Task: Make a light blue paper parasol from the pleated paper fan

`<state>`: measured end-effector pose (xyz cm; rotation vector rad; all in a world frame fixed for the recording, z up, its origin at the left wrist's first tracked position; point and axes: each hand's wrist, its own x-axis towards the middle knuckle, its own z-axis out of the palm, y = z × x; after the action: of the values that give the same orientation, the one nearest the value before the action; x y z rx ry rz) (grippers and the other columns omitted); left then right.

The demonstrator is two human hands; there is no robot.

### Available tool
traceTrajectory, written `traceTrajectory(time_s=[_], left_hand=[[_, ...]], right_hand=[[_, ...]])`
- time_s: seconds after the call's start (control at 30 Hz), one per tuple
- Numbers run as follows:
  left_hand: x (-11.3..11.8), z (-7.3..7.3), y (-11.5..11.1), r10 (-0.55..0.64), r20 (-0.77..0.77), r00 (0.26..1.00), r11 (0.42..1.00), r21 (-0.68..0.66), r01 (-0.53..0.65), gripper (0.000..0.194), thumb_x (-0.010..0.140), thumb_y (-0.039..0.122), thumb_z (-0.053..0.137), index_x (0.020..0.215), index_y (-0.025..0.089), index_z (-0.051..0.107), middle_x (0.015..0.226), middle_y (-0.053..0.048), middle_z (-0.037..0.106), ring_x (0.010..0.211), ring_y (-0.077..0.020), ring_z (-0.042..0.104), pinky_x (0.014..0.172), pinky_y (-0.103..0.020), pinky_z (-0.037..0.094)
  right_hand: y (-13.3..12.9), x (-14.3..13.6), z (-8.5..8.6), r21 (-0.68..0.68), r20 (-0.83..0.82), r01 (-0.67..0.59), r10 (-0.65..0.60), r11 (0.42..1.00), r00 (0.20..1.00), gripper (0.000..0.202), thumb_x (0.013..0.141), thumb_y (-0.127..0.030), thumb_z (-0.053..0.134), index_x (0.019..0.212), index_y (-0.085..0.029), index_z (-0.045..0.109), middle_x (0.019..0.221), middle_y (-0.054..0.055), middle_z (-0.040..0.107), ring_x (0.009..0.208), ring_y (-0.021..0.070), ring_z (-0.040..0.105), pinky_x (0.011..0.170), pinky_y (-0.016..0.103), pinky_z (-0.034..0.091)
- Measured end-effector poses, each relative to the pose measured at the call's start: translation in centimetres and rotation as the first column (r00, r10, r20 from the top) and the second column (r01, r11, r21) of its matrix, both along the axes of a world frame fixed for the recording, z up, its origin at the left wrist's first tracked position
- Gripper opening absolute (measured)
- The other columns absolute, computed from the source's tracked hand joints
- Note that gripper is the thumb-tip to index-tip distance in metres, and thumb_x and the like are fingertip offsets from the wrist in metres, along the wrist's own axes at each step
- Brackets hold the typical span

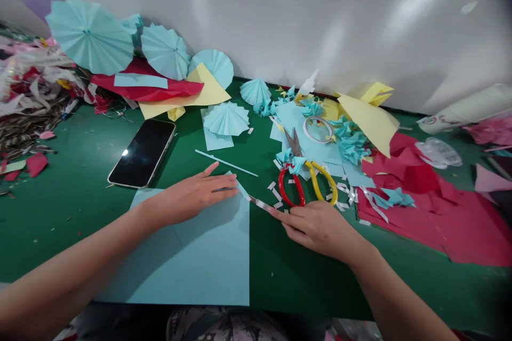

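Observation:
My left hand [196, 194] lies flat with fingers extended on a light blue paper sheet [208, 261], pressing near its top right corner. A narrow folded edge of blue paper lifts at its fingertips. My right hand [320, 229] is closed around a thin metal blade [260, 204], which points left and meets that paper edge; its handle is hidden in my fingers. Just above my right hand lie scissors [304, 181] with one red and one yellow handle loop. A thin blue paper strip [226, 163] rests beyond my left fingertips.
A phone [142, 153] lies at the left. Pleated blue paper fans [90, 37] lean against the wall behind. A tape roll [318, 129], blue scraps and small white pieces surround the scissors. Red paper [436, 218] covers the right side; dried stems and ribbons [32, 85] crowd the far left.

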<state>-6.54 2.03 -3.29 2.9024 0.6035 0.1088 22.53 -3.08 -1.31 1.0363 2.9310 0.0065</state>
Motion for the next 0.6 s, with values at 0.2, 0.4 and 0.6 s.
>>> traceTrajectory(time_s=[0.2, 0.4, 0.6], left_hand=[[0.0, -0.1, 0.0, 0.044, 0.044, 0.998, 0.999, -0.010, -0.044, 0.062, 0.074, -0.009, 0.031, 0.125, 0.022, 0.044, 0.128, -0.001, 0.052, 0.123, -0.0156, 0.041, 0.110, -0.049, 0.011], [-0.3, 0.0, 0.5, 0.017, 0.049, 0.999, 0.998, -0.054, -0.014, 0.060, 0.080, -0.007, 0.026, 0.128, 0.024, 0.042, 0.130, -0.002, 0.051, 0.125, -0.0132, 0.040, 0.110, -0.048, 0.011], [-0.4, 0.3, 1.0, -0.032, 0.051, 0.998, 0.993, -0.111, 0.037, 0.058, 0.080, -0.006, 0.025, 0.129, 0.021, 0.041, 0.132, -0.005, 0.049, 0.127, -0.0139, 0.036, 0.111, -0.047, 0.014]], right_hand=[[0.1, 0.1, -0.2, 0.015, -0.031, 0.000, 0.000, 1.000, 1.000, 0.035, 0.087, -0.024, 0.040, 0.119, -0.026, 0.054, 0.054, -0.005, 0.058, 0.047, 0.0068, 0.045, 0.048, 0.028, 0.013], [-0.1, -0.1, -0.1, -0.040, -0.036, 0.003, -0.005, 0.999, 0.999, 0.037, 0.086, -0.023, 0.042, 0.122, -0.027, 0.052, 0.051, -0.006, 0.057, 0.044, 0.0069, 0.045, 0.048, 0.027, 0.014], [-0.3, -0.2, -0.3, -0.019, -0.055, -0.009, 0.008, 1.000, 0.998, 0.038, 0.086, -0.023, 0.041, 0.122, -0.024, 0.051, 0.053, -0.005, 0.058, 0.045, 0.0063, 0.043, 0.048, 0.028, 0.015]])
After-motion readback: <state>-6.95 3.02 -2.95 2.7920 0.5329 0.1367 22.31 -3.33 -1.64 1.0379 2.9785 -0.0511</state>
